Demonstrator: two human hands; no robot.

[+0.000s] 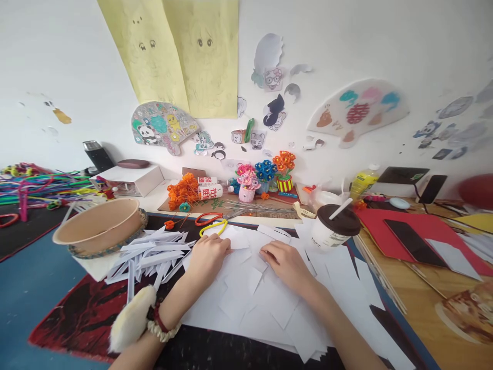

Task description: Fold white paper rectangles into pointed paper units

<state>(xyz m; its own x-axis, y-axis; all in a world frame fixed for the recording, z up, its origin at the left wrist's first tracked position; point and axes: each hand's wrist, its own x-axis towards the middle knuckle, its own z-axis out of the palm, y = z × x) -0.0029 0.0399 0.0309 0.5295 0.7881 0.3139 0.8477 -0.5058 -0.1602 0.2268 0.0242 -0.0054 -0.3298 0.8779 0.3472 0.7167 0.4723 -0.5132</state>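
My left hand [210, 257] is closed, its fingertips pressed on a piece of white paper [241, 239] that sticks out to the right. A furry white-and-yellow scrunchie [133, 318] and a cream one ring that wrist. Across a small gap, my right hand [287, 259] has its fingers bent together just above the sheets; whatever they pinch is hidden. Many cut white paper pieces [239, 298] lie loosely overlapped under both hands. Folded paper strips [154, 252] are heaped left of my left hand. Yellow-handled and red-handled scissors [213, 226] rest just beyond it.
A beige bowl [96, 226] stands at the left, beyond the strips. A lidded cup with a straw [335, 226] is close to my right hand. Pipe-cleaner flowers [265, 174] line the back. To the right, a phone [414, 241] lies on a red folder [375, 231].
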